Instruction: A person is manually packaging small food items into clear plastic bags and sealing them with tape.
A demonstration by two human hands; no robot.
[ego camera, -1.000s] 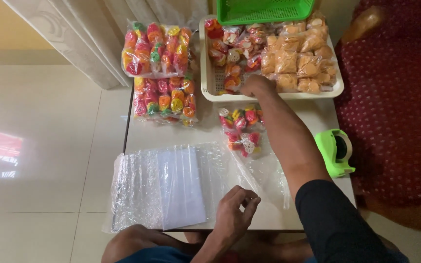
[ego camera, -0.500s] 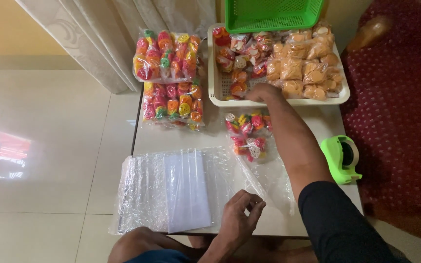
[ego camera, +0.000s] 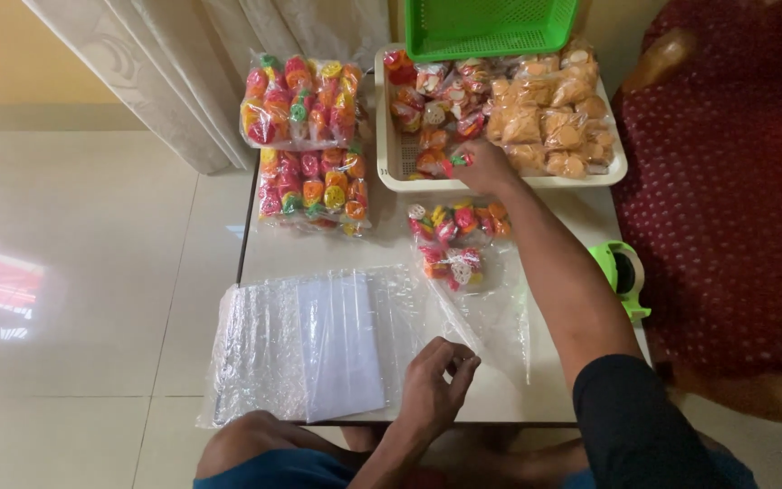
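At tray edge: right hand [ego camera: 484,167] fingers pinch a small red-green wrapped candy [ego camera: 460,160], just inside the white tray [ego camera: 389,136]. Left hand [ego camera: 436,388] loosely curled, pinching the mouth of the clear bag [ego camera: 481,290] on the table [ego camera: 554,217]. Bag holds only a few candies [ego camera: 452,237], looks early in the fill. Two full packs [ego camera: 305,145] lie left; tray has plenty left. Flat bags stack [ego camera: 319,344] near left hand, green tape dispenser [ego camera: 624,276] right.
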